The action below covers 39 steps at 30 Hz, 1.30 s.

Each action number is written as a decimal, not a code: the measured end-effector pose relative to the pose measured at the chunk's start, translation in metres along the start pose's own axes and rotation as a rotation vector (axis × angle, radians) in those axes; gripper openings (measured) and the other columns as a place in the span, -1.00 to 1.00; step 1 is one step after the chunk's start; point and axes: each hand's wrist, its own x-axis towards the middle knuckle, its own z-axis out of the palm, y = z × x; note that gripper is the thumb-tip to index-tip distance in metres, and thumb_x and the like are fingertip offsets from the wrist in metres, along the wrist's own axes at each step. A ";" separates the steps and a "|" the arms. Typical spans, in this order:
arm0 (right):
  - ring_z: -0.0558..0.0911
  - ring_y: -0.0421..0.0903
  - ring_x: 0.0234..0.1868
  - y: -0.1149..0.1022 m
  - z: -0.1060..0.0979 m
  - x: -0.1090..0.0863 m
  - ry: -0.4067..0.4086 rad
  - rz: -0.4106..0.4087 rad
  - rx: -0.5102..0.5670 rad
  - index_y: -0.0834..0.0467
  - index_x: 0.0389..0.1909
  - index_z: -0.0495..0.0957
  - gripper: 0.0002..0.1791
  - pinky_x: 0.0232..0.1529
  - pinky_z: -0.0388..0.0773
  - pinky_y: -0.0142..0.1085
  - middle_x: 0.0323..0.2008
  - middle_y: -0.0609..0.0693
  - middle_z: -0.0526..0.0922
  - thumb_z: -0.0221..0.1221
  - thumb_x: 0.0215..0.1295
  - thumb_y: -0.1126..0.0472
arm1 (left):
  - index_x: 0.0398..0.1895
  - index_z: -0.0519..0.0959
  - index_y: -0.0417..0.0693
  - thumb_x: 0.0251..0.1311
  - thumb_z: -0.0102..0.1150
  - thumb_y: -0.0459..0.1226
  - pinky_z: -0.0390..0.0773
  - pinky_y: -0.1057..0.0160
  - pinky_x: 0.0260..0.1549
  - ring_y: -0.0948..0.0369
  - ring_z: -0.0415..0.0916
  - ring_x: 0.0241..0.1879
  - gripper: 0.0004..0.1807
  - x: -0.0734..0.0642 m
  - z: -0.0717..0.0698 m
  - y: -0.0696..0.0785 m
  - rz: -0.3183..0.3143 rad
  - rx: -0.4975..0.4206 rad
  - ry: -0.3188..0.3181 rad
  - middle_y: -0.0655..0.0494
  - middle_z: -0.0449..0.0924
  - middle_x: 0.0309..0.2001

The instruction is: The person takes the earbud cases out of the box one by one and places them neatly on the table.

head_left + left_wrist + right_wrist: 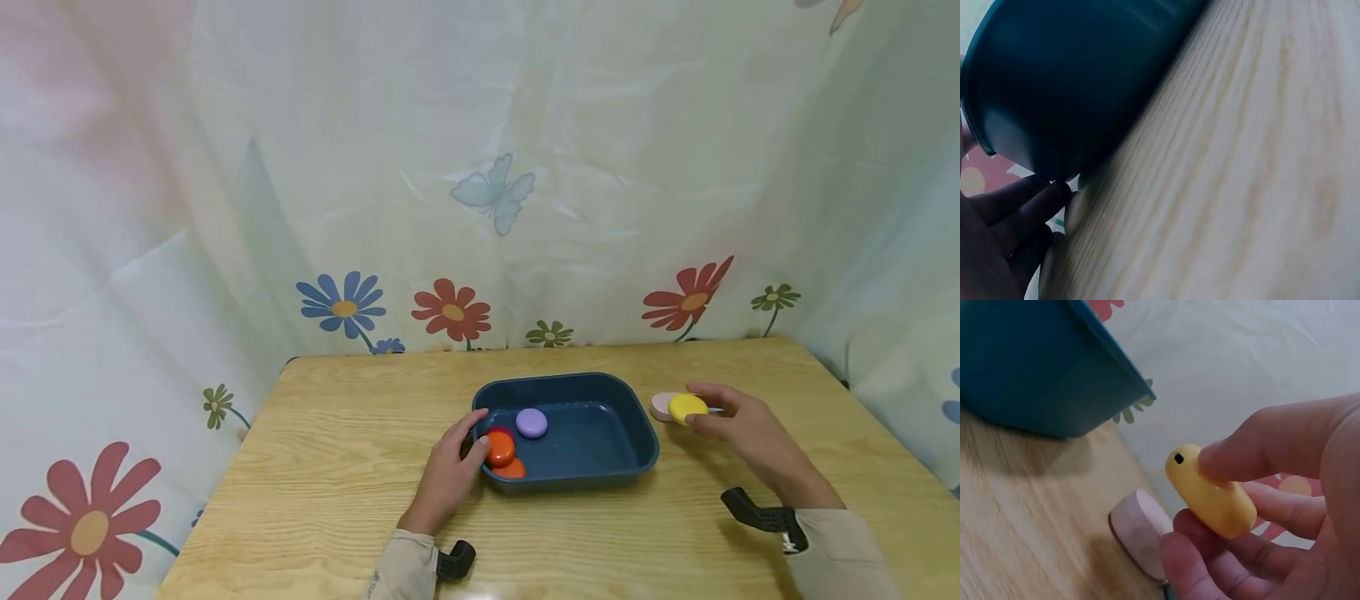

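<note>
Yellow and rounded, a thick disc (687,408) is pinched between the thumb and fingers of the right hand (757,433), held off the wooden table (337,425) near a pale pink disc (661,407), to the right of the dark blue tray (600,442). The tray's left wall is gripped by the left hand (447,473), and near that hand, inside the tray, an orange-red disc (500,449) is seen overlapping two more discs (512,470), with a purple disc (532,423) lying nearby.

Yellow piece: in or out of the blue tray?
Out: in the head view, the right hand pinches the yellow piece right of the blue tray.
</note>
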 end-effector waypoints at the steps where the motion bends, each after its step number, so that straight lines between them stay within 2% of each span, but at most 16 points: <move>1: 0.53 -0.27 -0.08 0.001 -0.001 0.000 -0.009 0.016 -0.003 0.39 0.44 0.21 -0.27 -0.12 0.56 -0.47 0.27 0.31 0.35 0.22 0.43 0.08 | 0.43 0.40 0.30 0.47 0.01 0.01 0.29 -0.09 0.34 0.08 0.26 0.40 -0.51 0.000 0.001 0.000 0.001 0.001 0.002 0.20 0.32 0.42; 5: 0.54 -0.24 -0.08 0.003 -0.001 -0.001 -0.041 0.066 -0.027 0.42 0.43 0.21 -0.26 -0.14 0.57 -0.42 0.26 0.35 0.37 0.22 0.42 0.09 | 0.43 0.40 0.32 0.47 0.01 0.03 0.29 -0.09 0.35 0.09 0.26 0.40 -0.50 0.000 0.001 0.002 0.001 0.002 -0.004 0.21 0.32 0.42; 11: 0.54 0.01 -0.02 0.010 -0.003 -0.001 -0.088 0.089 -0.067 0.43 0.39 0.24 -0.29 -0.18 0.60 -0.31 0.21 0.39 0.41 0.25 0.40 0.12 | 0.44 0.39 0.28 0.48 0.02 -0.01 0.29 -0.11 0.34 0.06 0.26 0.40 -0.50 -0.001 0.000 0.001 0.002 -0.010 -0.007 0.16 0.32 0.43; 13: 0.56 0.08 -0.07 0.012 -0.003 0.000 -0.103 0.102 -0.071 0.40 0.40 0.24 -0.28 -0.22 0.60 -0.29 0.17 0.38 0.44 0.26 0.38 0.11 | 0.44 0.40 0.27 0.48 0.02 -0.02 0.29 -0.10 0.35 0.07 0.26 0.40 -0.51 -0.001 0.000 0.001 0.003 -0.013 -0.007 0.17 0.31 0.43; 19: 0.58 0.01 -0.23 0.022 0.002 -0.001 -0.140 0.117 -0.083 0.39 0.35 0.32 -0.30 -0.33 0.60 -0.25 0.05 0.24 0.54 0.30 0.34 0.11 | 0.42 0.42 0.23 0.46 0.05 -0.04 0.27 -0.11 0.35 0.06 0.28 0.39 -0.51 -0.003 0.000 0.000 0.027 -0.007 0.006 0.13 0.35 0.40; 29: 0.54 0.04 -0.14 0.016 0.003 0.001 -0.103 0.123 -0.150 0.42 0.32 0.34 -0.31 -0.31 0.63 -0.24 0.10 0.33 0.50 0.29 0.34 0.10 | 0.42 0.42 0.24 0.46 0.04 -0.01 0.26 -0.12 0.35 0.06 0.27 0.39 -0.50 -0.001 -0.004 0.000 0.024 0.000 0.023 0.14 0.35 0.41; 33: 0.54 0.06 -0.11 0.016 0.003 0.000 -0.104 0.125 -0.157 0.42 0.31 0.36 -0.35 -0.30 0.64 -0.24 0.04 0.30 0.53 0.30 0.33 0.13 | 0.42 0.42 0.23 0.46 0.05 -0.03 0.27 -0.14 0.35 0.04 0.27 0.40 -0.51 -0.003 -0.003 -0.001 0.026 -0.009 0.021 0.11 0.34 0.41; 39: 0.55 0.06 -0.12 0.018 0.001 -0.002 -0.095 0.104 -0.166 0.44 0.28 0.36 -0.37 -0.29 0.66 -0.25 -0.04 0.25 0.54 0.29 0.33 0.17 | 0.42 0.42 0.28 0.46 0.05 0.00 0.25 -0.08 0.37 0.11 0.25 0.41 -0.51 -0.002 -0.001 0.001 0.005 -0.011 0.012 0.19 0.33 0.42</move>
